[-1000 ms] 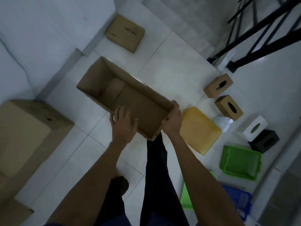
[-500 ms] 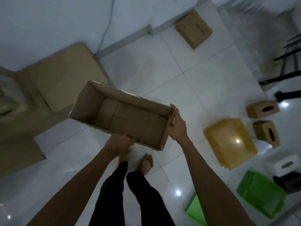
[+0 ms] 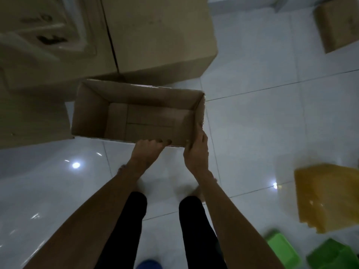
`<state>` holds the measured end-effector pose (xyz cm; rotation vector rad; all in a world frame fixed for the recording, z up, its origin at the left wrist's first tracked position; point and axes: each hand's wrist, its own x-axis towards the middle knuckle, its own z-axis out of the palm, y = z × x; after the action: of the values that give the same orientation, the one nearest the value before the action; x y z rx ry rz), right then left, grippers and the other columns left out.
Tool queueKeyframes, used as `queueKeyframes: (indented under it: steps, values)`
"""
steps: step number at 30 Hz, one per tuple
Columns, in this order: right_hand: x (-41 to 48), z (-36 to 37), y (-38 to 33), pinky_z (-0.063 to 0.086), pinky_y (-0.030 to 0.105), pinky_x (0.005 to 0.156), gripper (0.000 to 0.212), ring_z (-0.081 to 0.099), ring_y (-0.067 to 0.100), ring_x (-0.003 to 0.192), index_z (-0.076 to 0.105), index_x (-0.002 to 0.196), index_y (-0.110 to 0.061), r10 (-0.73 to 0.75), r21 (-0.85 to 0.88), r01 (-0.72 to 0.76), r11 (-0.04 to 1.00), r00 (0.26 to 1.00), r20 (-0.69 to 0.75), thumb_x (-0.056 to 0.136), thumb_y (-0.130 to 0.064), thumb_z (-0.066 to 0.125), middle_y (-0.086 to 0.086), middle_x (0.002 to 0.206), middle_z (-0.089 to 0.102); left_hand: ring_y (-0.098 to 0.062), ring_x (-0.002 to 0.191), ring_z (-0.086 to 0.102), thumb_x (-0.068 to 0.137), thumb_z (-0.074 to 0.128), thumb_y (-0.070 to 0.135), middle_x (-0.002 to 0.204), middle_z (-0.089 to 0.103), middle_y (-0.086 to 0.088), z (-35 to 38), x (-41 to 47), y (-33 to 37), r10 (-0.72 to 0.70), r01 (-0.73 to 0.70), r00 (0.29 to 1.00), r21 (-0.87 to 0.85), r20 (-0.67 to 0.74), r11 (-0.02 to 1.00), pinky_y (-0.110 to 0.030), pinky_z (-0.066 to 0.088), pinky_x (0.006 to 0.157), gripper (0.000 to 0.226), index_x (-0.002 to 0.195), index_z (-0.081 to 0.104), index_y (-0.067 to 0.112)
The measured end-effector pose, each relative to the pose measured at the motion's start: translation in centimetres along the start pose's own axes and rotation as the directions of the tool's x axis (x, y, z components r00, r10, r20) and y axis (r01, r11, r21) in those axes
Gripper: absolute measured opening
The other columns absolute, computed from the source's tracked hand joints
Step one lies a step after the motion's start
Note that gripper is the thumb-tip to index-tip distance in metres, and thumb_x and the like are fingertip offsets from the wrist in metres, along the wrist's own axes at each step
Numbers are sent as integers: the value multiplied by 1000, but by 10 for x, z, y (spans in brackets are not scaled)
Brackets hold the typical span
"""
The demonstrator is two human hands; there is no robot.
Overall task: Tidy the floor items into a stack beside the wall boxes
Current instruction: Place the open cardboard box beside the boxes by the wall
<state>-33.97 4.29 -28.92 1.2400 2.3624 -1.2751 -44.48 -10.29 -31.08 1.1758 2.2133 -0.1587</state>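
Carried over from the middle of the floor, the open box now hangs right in front of the big wall boxes, its far rim overlapping their lower edge in the head view, where half a second ago it was well short of them. That suggests the carry is nearly over and setting it down beside them comes next. The left hand curls over the near wall with fingertips hooked inside; the right hand is clamped on the near right corner. It is plain brown corrugated card, rectangular, empty, its bottom flaps showing seams. The floor is glossy pale tile with lamp glints. Well apart to the right lie a yellow tray and green baskets, blurred, not yet gathered.
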Motion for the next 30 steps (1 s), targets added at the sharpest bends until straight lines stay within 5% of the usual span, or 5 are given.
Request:
queueKeyframes:
  steps: [7, 13, 20, 26, 30]
  values:
    - [20, 77, -14, 54, 38, 100, 58, 52, 8, 110, 36, 152, -16, -51, 19, 51, 999, 998, -26, 98, -15, 60, 14, 141, 42, -20, 87, 71, 102, 53, 23, 104, 71, 2, 51, 4, -69, -152, 152, 988, 7, 24, 988, -29, 50, 71, 38, 139, 53, 29]
    - [15, 136, -42, 44, 42, 113, 67, 49, 27, 135, 29, 155, -8, 7, -23, -4, 1000, 993, 121, 97, -15, 62, 11, 150, 44, -13, 76, 67, 102, 56, 32, 91, 71, 4, 61, 7, -114, -286, 288, 958, -46, 30, 957, -26, 43, 64, 22, 119, 68, 24]
    - [13, 165, -63, 40, 40, 112, 71, 43, 30, 141, 28, 156, -14, 67, -173, -18, 985, 957, 281, 95, -23, 64, 6, 161, 29, -19, 87, 67, 96, 64, 26, 110, 64, -2, 71, -39, -180, -357, 372, 920, -78, 160, 925, -29, 53, 70, 46, 138, 46, 22]
    - [9, 192, -67, 47, 38, 104, 70, 48, 31, 137, 35, 153, -18, 34, -319, 106, 942, 914, 405, 92, -34, 66, 3, 166, 19, -10, 77, 73, 89, 64, 26, 85, 76, -5, 86, -86, -153, -493, 511, 853, -80, 169, 856, -21, 53, 77, 21, 95, 79, 12]
    - [6, 210, -71, 48, 35, 99, 70, 52, 33, 133, 39, 152, -16, 32, -303, 71, 950, 947, 319, 90, -36, 67, 2, 167, 15, -30, 148, 26, 110, 12, 16, 161, 23, -18, 142, -85, -86, -493, 613, 784, -340, 378, 713, -39, 24, 120, 48, 157, 15, 5]
